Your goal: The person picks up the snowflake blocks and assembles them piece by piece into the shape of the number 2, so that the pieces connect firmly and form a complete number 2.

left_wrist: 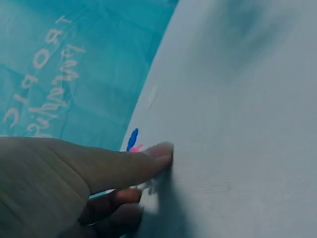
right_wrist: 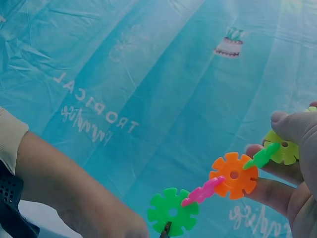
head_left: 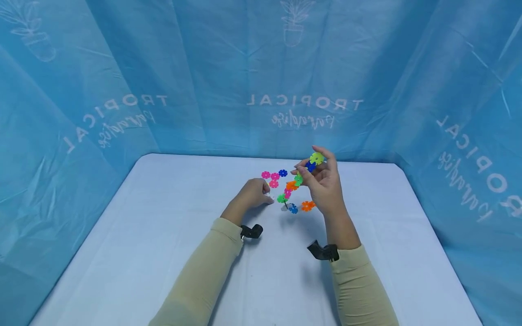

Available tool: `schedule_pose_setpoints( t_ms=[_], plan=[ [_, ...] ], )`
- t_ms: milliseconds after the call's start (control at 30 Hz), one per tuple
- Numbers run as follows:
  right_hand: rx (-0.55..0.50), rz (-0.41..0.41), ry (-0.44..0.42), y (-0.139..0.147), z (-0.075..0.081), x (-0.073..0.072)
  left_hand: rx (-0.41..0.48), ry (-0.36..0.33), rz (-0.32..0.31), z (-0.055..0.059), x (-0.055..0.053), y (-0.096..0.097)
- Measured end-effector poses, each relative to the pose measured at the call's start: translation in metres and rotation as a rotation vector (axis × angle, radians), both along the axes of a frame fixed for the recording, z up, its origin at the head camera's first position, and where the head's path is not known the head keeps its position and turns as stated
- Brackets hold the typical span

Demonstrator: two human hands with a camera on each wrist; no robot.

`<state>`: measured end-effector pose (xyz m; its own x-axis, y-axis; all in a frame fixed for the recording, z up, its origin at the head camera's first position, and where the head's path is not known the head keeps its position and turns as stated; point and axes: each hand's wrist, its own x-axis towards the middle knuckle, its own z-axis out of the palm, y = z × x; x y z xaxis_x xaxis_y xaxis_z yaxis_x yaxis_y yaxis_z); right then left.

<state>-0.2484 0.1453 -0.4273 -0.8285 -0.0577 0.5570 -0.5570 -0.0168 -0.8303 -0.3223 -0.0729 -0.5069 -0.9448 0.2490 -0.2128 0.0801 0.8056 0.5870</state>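
Observation:
My right hand is raised over the table and holds a chain of notched plastic flower discs between thumb and fingers. Yellow, blue, green, orange and pink pieces interlock in it; a dark piece hangs at its lower end, by a green disc. The left hand is low at the table, left of the chain. A small whitish piece shows between its thumb and fingers, partly hidden; whether they pinch it is unclear.
Loose discs lie on the white table: several pink discs and a dark blue disc behind the left hand, a blue disc and orange discs below the chain. A blue printed curtain surrounds the table.

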Motion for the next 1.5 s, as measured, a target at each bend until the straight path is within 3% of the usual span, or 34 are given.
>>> schedule_pose_setpoints(
  t_ms=[133,200,267,333,433,533,633,900,1167,1500],
  plan=[
    [0.017,0.01,-0.034,-0.006,-0.003,0.0,0.182,-0.016,0.079,0.004,0.01,-0.012],
    [0.032,0.022,-0.044,-0.009,-0.003,0.0,0.369,-0.026,0.144,0.011,0.021,-0.019],
    [0.045,0.038,-0.044,-0.012,-0.003,0.0,0.612,-0.028,0.19,0.024,0.034,-0.024],
    [0.062,0.045,-0.034,-0.015,-0.002,0.001,0.825,0.006,0.177,0.041,0.046,-0.028],
    [0.108,0.046,-0.021,-0.02,-0.002,0.002,1.025,0.094,0.092,0.066,0.063,-0.03],
    [0.179,0.057,0.002,-0.027,0.0,0.006,1.073,0.179,0.039,0.086,0.076,-0.03],
    [0.241,0.072,0.039,-0.034,0.001,0.01,1.071,0.222,0.02,0.096,0.083,-0.028],
    [0.316,0.065,0.058,-0.044,0.001,0.015,1.076,0.255,0.011,0.097,0.084,-0.027],
    [0.304,0.145,-0.003,-0.041,0.003,0.014,1.123,0.133,0.044,0.094,0.081,-0.029],
    [0.314,0.159,0.147,-0.041,-0.004,0.01,1.214,0.014,0.064,0.093,0.08,-0.026]
  ],
)
